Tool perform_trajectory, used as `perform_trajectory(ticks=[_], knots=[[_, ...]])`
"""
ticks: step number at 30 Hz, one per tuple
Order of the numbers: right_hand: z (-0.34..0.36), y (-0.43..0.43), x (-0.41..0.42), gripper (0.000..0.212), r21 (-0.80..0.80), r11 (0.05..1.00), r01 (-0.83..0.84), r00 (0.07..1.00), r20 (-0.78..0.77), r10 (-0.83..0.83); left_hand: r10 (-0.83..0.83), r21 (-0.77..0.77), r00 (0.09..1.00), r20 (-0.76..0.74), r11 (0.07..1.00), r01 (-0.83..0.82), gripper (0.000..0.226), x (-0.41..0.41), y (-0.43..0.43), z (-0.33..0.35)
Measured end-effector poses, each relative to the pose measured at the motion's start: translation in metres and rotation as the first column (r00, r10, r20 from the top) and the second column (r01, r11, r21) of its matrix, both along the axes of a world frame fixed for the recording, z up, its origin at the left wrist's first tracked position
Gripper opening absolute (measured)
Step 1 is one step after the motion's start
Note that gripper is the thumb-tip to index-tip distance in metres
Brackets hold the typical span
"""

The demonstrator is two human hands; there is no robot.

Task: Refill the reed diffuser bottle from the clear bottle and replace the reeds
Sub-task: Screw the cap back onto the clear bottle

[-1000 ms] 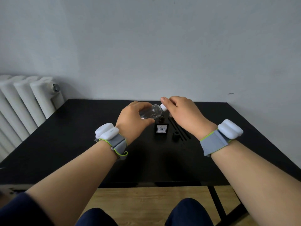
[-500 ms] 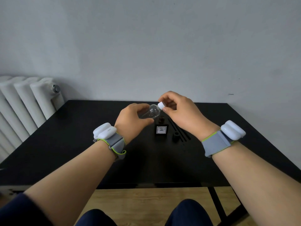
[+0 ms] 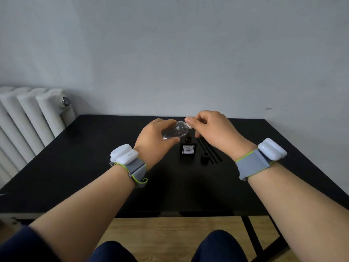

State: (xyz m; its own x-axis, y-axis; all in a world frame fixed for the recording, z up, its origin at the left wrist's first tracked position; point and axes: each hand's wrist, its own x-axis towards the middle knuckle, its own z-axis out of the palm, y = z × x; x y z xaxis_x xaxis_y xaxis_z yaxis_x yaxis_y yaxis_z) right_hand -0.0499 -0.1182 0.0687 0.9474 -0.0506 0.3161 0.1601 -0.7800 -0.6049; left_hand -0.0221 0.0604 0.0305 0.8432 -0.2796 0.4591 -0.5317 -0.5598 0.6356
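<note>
The left hand (image 3: 154,141) is curled round the small clear plastic bottle (image 3: 175,131). It holds the bottle up above the black counter (image 3: 75,167), tipped on its side with the neck to the right. The right hand (image 3: 214,130) pinches the little white cap (image 3: 188,125) on the bottle's neck with its thumb and fingertips, and its other fingers are bent. I cannot tell if the cap is tight or loose. Right under the clear bottle stands the dark square diffuser bottle with a white label (image 3: 188,149), upright on the counter. Just to its right sits a small black round stopper (image 3: 205,157). Thin black reeds (image 3: 210,152) lie flat on the counter beside the stopper.
</note>
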Motion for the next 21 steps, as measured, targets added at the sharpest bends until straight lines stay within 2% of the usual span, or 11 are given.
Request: perform_trajectory(ticks=[3, 11, 16, 21], knots=[[-0.0022, 0.0009, 0.0005, 0.044, 0.019, 1.000, 0.018, 1.000, -0.004, -0.017, 0.005, 0.000, 1.000, 0.031, 1.000, -0.005, 0.045, -0.0001, 0.0005, -0.0011], [0.0000, 0.0029, 0.0012, 0.015, 0.149, 0.988, -0.041, 0.997, 0.074, 0.030, 0.059, -0.001, 0.997, 0.041, 0.998, -0.059, 0.046, 0.0058, 0.0081, -0.0021], [0.0004, 0.0059, 0.0010, 0.018, 0.122, 0.989, -0.085, 0.994, 0.083, 0.075, 0.061, -0.006, 0.996, 0.059, 0.998, -0.061, 0.046, 0.0033, 0.0073, 0.0005], [-0.0001, 0.0053, 0.0020, 0.019, 0.101, 0.994, -0.040, 0.997, 0.068, 0.033, 0.066, -0.010, 0.995, 0.078, 0.998, -0.065, 0.048, 0.0020, 0.0056, 0.0021]])
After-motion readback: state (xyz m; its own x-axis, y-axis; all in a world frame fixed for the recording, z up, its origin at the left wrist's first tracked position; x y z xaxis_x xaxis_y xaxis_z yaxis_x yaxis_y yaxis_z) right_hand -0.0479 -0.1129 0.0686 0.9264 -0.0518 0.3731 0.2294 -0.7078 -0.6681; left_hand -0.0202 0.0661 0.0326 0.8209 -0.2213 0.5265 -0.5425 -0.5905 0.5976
